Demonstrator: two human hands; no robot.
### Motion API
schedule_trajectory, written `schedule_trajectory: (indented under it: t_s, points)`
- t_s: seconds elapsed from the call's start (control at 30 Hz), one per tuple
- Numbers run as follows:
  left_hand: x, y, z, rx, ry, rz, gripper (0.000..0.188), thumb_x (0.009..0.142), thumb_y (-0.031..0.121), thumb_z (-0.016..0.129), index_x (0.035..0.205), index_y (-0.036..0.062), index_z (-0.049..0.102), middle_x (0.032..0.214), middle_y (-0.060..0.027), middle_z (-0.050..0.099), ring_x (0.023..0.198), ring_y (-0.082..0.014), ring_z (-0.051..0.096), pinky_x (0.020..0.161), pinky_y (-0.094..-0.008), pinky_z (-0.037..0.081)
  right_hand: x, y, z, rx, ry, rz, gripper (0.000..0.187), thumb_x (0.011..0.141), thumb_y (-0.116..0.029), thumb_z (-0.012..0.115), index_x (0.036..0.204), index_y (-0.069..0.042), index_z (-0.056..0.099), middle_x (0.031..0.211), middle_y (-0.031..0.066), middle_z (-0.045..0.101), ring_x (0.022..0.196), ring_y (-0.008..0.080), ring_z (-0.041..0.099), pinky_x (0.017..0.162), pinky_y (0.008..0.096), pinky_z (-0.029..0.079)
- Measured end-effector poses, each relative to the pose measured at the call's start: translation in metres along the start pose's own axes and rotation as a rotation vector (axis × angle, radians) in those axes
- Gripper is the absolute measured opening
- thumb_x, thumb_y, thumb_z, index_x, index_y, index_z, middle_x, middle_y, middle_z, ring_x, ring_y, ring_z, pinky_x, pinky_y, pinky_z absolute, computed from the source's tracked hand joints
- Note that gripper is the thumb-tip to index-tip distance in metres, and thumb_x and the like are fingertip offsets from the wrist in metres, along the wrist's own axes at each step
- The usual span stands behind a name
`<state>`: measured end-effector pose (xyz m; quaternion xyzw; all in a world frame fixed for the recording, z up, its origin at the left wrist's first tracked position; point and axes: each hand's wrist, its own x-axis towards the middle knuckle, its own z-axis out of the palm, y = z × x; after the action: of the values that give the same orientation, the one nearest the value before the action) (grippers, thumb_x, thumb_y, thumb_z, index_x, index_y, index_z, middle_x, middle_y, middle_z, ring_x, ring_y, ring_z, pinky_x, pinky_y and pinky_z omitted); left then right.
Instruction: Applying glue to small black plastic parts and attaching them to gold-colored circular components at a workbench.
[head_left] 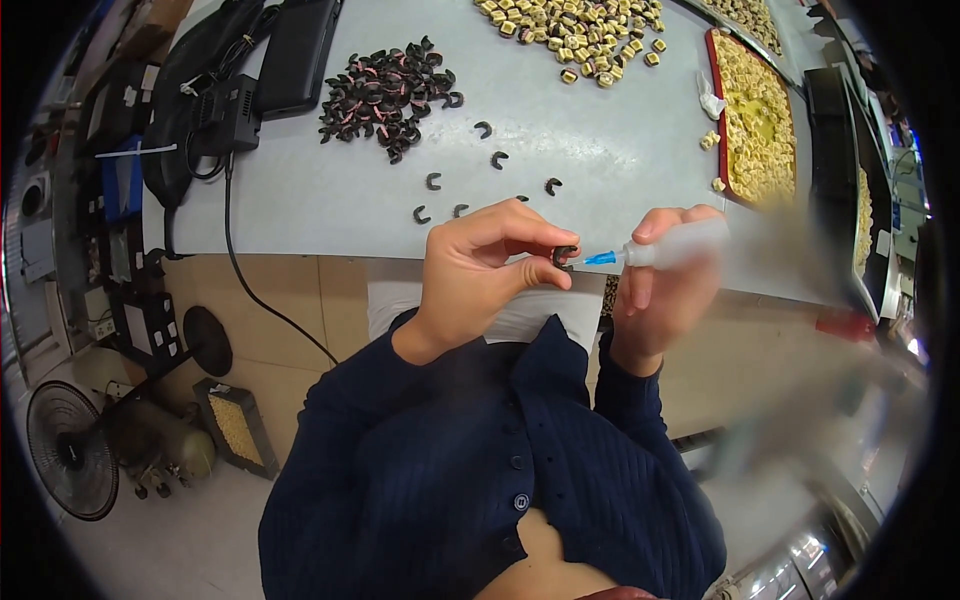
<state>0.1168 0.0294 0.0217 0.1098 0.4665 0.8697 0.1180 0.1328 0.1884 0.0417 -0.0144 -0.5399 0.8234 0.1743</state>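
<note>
Between thumb and forefinger, my left hand point(462, 275) pinches a small black C-shaped piece point(563, 258) just over the table's near edge. My right hand point(665, 300) is wrapped round a translucent white squeeze bottle point(690, 243), held on its side. Its blue dispensing needle point(600, 259) points left, with the tip at or very near the piece; whether they touch I cannot tell. Several loose C-shaped pieces point(498, 160) lie on the tabletop beyond my left hand. Farther off is a heap of similar black pieces point(385, 100), some showing pink.
Small yellowish blocks with dark middles point(590, 40) are spread at the table's far side. A red-rimmed tray point(717, 110) of pale yellow pieces stands at the right, beside a crumpled white tissue point(711, 100). A black device point(228, 118) and its cable are at the left.
</note>
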Motion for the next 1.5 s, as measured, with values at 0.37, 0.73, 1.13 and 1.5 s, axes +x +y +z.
schedule_trajectory:
  t_s: [0.37, 0.73, 1.13, 1.5]
  points:
    - [-0.001, 0.002, -0.001, -0.028, 0.002, 0.018, 0.024, 0.074, -0.011, 0.068, 0.098, -0.0067, 0.066, 0.089, -0.0138, 0.061, 0.082, -0.0195, 0.063, 0.071, -0.0274, 0.058, -0.001, -0.001, -0.002, -0.021, 0.003, 0.004, 0.042, 0.097, -0.044, 0.043, 0.101, -0.002, 0.037, 0.081, 0.0252, 0.060, 0.037, 0.0079, 0.037, 0.035, 0.0178, 0.031]
    - [-0.003, 0.000, -0.001, 0.110, 0.006, 0.081, 0.025, 0.071, -0.006, 0.074, 0.095, -0.0038, 0.066, 0.083, -0.0128, 0.062, 0.067, -0.0164, 0.061, 0.049, -0.0256, 0.052, -0.003, 0.001, 0.001, -0.035, 0.023, -0.055, 0.042, 0.096, -0.044, 0.043, 0.100, -0.003, 0.037, 0.081, 0.0257, 0.060, 0.037, 0.0084, 0.037, 0.034, 0.0182, 0.031]
    - [-0.001, 0.004, 0.000, 0.119, 0.013, 0.053, 0.027, 0.071, -0.013, 0.070, 0.097, -0.0056, 0.067, 0.085, -0.0131, 0.063, 0.080, -0.0183, 0.063, 0.071, -0.0279, 0.056, 0.001, 0.003, -0.004, -0.083, 0.042, -0.075, 0.043, 0.097, -0.045, 0.040, 0.101, -0.002, 0.037, 0.082, 0.0245, 0.060, 0.037, 0.0077, 0.036, 0.033, 0.0174, 0.029]
    - [0.071, 0.030, -0.030, 0.915, -0.174, 0.114, 0.022, 0.066, 0.013, 0.078, 0.087, 0.0134, 0.074, 0.076, -0.0006, 0.059, 0.079, -0.0162, 0.052, 0.067, -0.0267, 0.043, 0.022, 0.009, -0.043, 0.197, 0.330, 0.002, 0.038, 0.098, -0.042, 0.042, 0.104, -0.005, 0.049, 0.094, 0.0093, 0.058, 0.040, 0.0015, 0.028, 0.034, 0.0144, 0.022]
